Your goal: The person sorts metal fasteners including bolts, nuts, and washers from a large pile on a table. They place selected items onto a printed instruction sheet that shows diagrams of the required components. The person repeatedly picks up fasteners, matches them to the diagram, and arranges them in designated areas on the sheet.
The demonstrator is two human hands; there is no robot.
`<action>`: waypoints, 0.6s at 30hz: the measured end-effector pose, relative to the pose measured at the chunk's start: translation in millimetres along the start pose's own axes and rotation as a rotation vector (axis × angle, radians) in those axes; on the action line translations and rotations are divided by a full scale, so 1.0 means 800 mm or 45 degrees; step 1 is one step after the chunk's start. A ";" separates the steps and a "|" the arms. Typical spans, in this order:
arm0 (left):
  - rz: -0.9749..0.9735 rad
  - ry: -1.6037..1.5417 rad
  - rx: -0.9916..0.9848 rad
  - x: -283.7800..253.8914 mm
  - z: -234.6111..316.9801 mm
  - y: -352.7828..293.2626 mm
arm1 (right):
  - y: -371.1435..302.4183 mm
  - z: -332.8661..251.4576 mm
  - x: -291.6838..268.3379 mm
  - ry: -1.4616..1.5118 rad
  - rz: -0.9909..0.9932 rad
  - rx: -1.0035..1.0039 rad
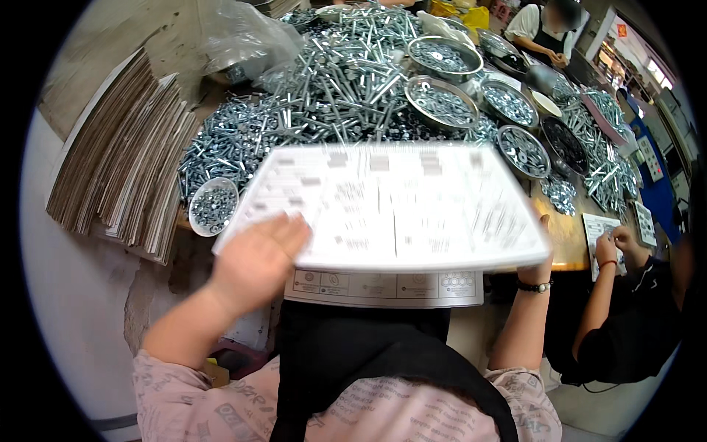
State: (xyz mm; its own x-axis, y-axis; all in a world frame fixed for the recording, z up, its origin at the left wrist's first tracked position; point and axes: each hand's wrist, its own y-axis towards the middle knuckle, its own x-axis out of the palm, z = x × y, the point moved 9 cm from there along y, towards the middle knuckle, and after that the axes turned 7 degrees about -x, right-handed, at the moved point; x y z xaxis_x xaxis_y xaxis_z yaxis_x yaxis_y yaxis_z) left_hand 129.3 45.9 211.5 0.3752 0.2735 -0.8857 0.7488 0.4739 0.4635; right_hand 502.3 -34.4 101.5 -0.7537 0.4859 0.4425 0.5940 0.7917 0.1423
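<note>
A large white printed card sheet (434, 214) is tilted in front of me, blurred by motion. At its right edge my right hand (543, 247) is closed on it, thumb on top and the other fingers hidden beneath. My left hand (261, 254) lies flat over the lower left part of the sheet, fingers stretched out and smeared. Below it, nearer my black apron (361, 331), the edge of a second printed sheet (383, 287) with small line drawings shows.
A big heap of bolts and screws (331, 81) covers the table beyond the sheet. Steel bowls (442, 103) of small hardware stand right of it, a white bowl (213, 206) at left. Stacked cardboard sheets (125, 162) lean at far left. A co-worker's hands (615, 247) work at right.
</note>
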 end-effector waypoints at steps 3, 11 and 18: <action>-0.025 -0.028 0.055 0.066 0.046 -0.048 | -0.014 0.027 -0.041 -0.143 -0.137 0.237; -0.519 -0.300 -0.103 0.152 0.060 -0.071 | -0.022 0.096 -0.042 -0.686 -0.221 0.348; -0.247 -0.835 -1.199 0.201 -0.122 -0.097 | -0.021 0.091 -0.039 -0.752 -0.083 0.337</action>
State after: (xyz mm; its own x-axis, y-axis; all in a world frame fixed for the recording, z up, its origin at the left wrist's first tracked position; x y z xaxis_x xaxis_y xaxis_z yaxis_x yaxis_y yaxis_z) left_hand 78.3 134.6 35.5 0.7159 -0.2273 -0.6602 0.2262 0.9700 -0.0887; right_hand 495.4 -35.8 20.5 -0.8583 0.4960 -0.1317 0.5096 0.8542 -0.1037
